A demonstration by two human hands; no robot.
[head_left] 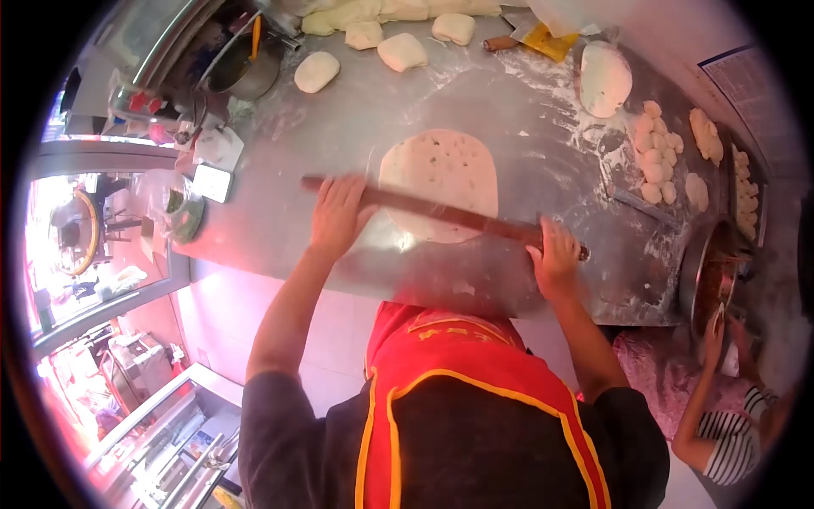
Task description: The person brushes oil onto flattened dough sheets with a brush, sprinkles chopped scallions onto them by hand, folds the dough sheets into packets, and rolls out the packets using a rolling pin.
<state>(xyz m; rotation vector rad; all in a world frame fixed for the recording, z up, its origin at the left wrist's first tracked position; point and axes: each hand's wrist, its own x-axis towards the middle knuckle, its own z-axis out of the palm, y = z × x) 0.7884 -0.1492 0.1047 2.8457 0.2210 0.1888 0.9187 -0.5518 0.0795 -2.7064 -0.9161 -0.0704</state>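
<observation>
A long brown rolling pin [449, 214] lies slantwise across the lower part of a flat round of dough [441, 165], which has small dents on its surface. My left hand [341, 210] is closed around the pin near its left end. Near the pin's right end, my right hand [557, 254] grips it with the fingers wrapped over. The dough rests on a grey metal table [314, 136] dusted with flour, and part of it is hidden under the pin.
Dough pieces [402, 53] line the back. An oval dough [605, 80], small dough balls [654, 157] and a metal bowl [712, 271] are at the right. A co-worker in striped sleeves reaches to the bowl. A pot [246, 72] stands back left.
</observation>
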